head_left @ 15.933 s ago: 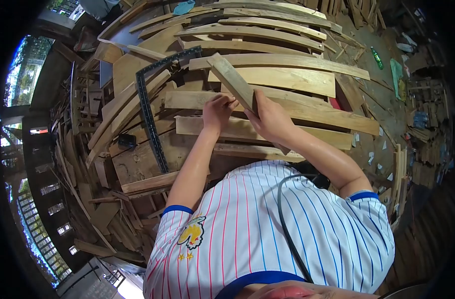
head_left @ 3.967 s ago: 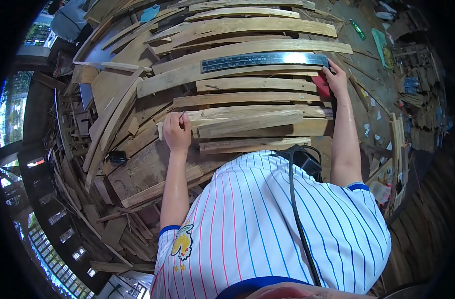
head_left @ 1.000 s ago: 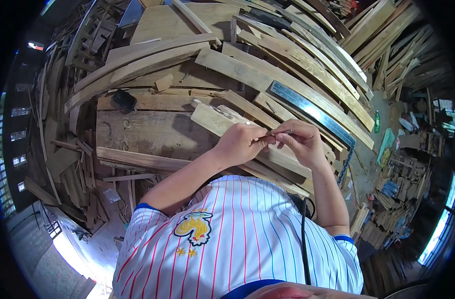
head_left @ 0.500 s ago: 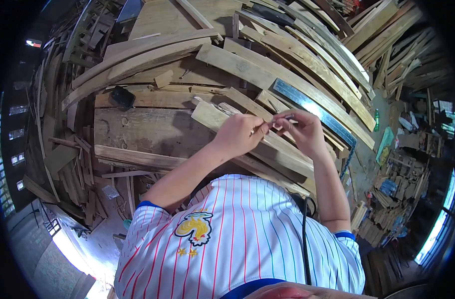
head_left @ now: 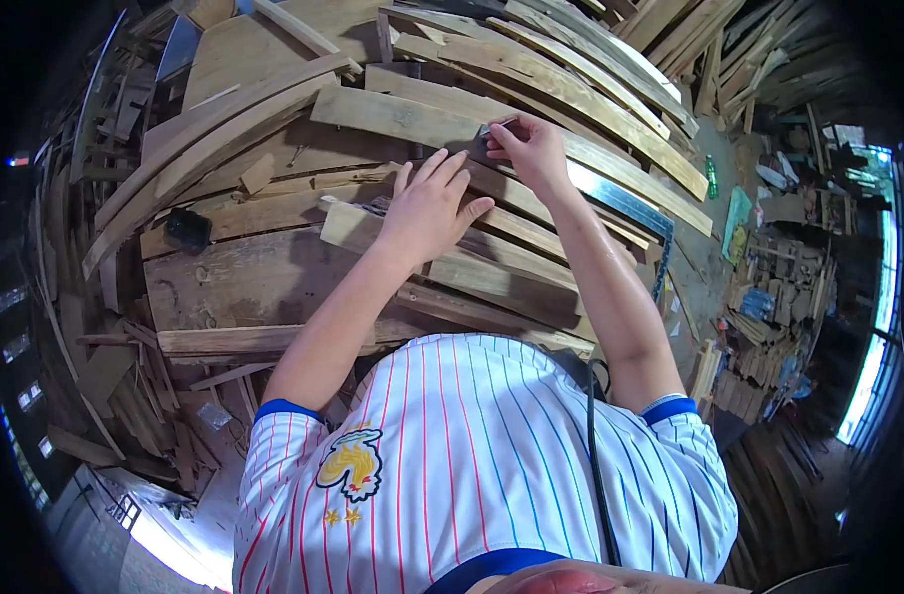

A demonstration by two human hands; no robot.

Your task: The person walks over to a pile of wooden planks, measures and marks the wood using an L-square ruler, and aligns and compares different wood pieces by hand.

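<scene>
My left hand (head_left: 427, 208) lies with spread fingers over the wooden boards, its fingertips near a long pale board (head_left: 402, 117). Just to its right, my right hand (head_left: 533, 156) is closed in a pinch at the near edge of that board. What it pinches is too small and dark to make out. A dark metal carpenter's square (head_left: 610, 194) lies along the boards, running from beside my right hand toward the right, where its shorter leg bends down toward me. Beneath my left wrist is a shorter pale board (head_left: 348, 227).
A thick workbench plank (head_left: 234, 282) spans the left, with a small black object (head_left: 188, 230) on it. Two curved wooden pieces (head_left: 209, 148) lie at the back left. Long boards (head_left: 571, 89) are stacked behind. Scrap wood (head_left: 759, 386) and a green bottle (head_left: 711, 176) are at the right.
My hands were together over the nearer boards, fingers pinched around something small. Now they are apart and farther forward: the left has spread flat, the right pinches beside the square. The view has shifted.
</scene>
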